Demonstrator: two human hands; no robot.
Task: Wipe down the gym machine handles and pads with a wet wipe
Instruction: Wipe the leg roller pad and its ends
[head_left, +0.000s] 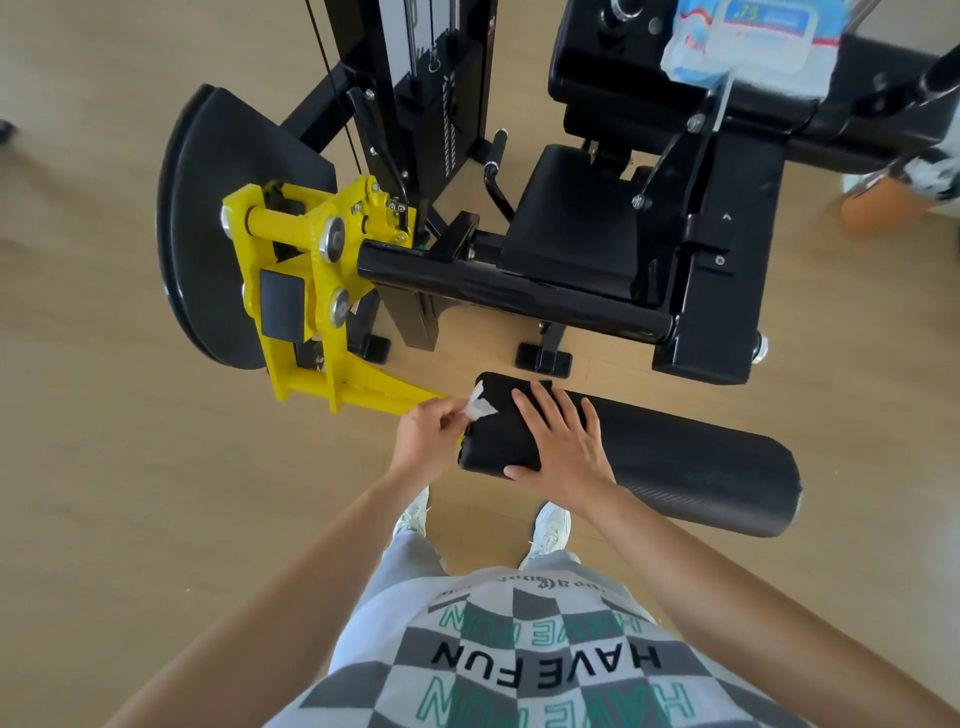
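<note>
wet wipe (480, 408): small, white, scrunched, touching the roller pad (675, 467) at its left end
roller pad: fat black cylinder, lying sideways
seat pad (571, 223): black, flat, behind the roller pad
wipes pack (753, 41): blue-white (pretty blurry), perched atop the machine (727, 291)

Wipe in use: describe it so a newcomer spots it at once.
Follow the yellow arm down to the long black roller pad. At its left end the left hand pinches the wipe, a small crumpled white scrap. It is the only white thing against that black pad.
</note>
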